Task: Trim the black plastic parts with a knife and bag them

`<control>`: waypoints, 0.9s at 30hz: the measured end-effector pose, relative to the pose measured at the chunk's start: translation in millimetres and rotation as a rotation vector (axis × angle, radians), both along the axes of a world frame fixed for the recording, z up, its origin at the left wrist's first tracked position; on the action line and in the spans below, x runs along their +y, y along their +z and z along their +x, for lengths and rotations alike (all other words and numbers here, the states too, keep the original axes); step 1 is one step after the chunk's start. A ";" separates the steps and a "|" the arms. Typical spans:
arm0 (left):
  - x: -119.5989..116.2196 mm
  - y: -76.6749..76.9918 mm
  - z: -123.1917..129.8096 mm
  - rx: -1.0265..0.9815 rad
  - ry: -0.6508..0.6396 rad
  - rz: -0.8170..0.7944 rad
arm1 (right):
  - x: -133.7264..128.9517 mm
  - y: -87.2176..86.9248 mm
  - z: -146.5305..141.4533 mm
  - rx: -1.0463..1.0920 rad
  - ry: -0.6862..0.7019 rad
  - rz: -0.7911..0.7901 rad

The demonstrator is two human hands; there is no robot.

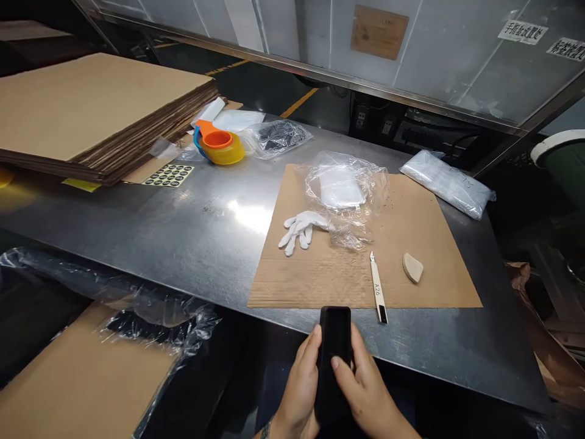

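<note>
Both sets of fingers (315,341) close around a black slab (335,360), perhaps a phone, low in the frame's centre, just off the near edge of the desk (205,225). The left hand (299,390) cups its left side; the right hand (365,396) wraps the other, thumb pressed across the face. Just above lies a cardboard sheet (320,274) with a small knife (378,288), a tan wedge (412,267), a white glove (301,228) and a crumpled plastic bag (347,195). The slab hangs over open floor, so a loosened grip could drop it; swung rightward, it could catch the blade.
</note>
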State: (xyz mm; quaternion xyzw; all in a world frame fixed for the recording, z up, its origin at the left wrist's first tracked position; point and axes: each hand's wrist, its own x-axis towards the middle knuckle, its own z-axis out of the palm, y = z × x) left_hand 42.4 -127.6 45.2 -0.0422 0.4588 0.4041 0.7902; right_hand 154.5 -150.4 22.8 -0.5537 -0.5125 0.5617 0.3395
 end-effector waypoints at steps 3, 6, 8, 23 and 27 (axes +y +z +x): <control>4.4 3.3 -0.6 -0.087 -0.022 -0.062 | -12.3 2.4 3.4 0.122 0.101 -0.013; 6.7 3.6 0.6 -0.216 -0.071 -0.131 | -16.7 1.8 14.0 0.215 0.176 -0.028; 7.1 1.8 1.1 -0.246 -0.075 -0.138 | -16.9 -0.1 19.9 0.213 0.149 -0.039; 22.5 -0.6 -8.7 -0.334 -0.072 0.035 | 13.7 4.7 26.2 -0.079 -0.186 0.092; 23.0 5.7 -9.9 -0.149 -0.009 0.255 | 26.4 6.0 13.2 -0.081 -0.082 0.117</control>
